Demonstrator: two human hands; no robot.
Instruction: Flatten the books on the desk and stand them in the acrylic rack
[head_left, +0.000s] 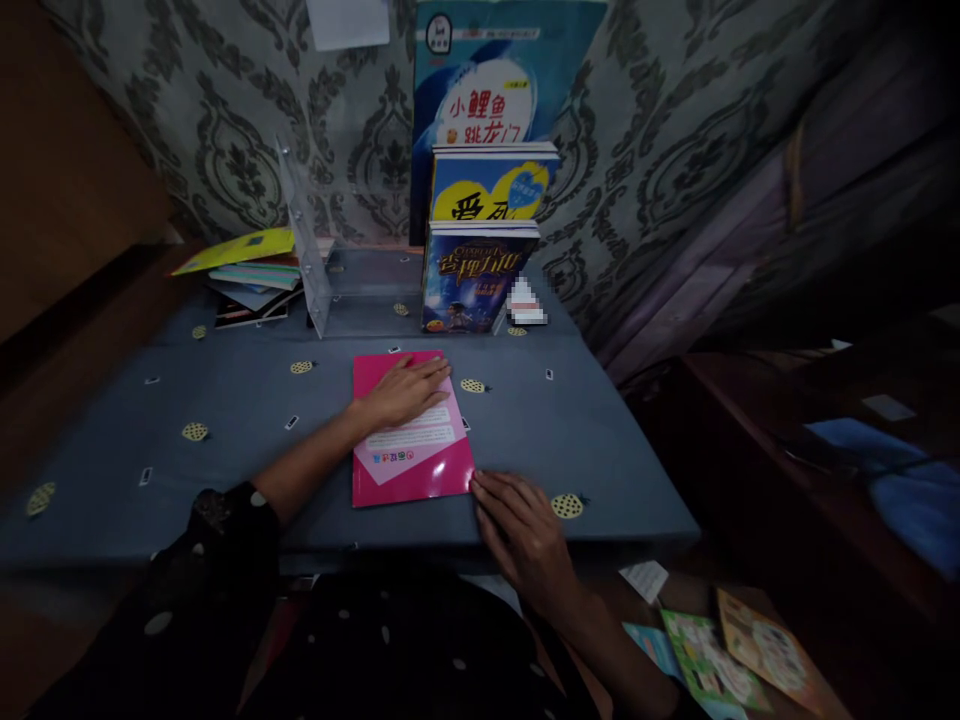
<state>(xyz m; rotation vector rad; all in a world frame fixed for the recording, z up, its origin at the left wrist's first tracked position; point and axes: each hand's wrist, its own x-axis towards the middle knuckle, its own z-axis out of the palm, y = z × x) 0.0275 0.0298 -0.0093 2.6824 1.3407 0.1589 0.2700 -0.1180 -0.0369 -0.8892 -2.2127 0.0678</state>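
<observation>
A pink book (420,468) lies flat on the grey-blue tablecloth (247,420) in front of me. My left hand (405,390) rests flat on its upper part, fingers stretched out toward the right. At the book's lower right corner my right hand (521,530) lies on the cloth, its fingertips touching the corner and fingers slightly apart. Neither hand grips anything.
Several books (480,270) stand upright at the back against a patterned wall. A clear plastic bookend (307,240) stands left of them, next to a flat pile of booklets (251,270). Colourful booklets (712,650) lie on the floor at lower right. Dark furniture (825,440) stands to the right.
</observation>
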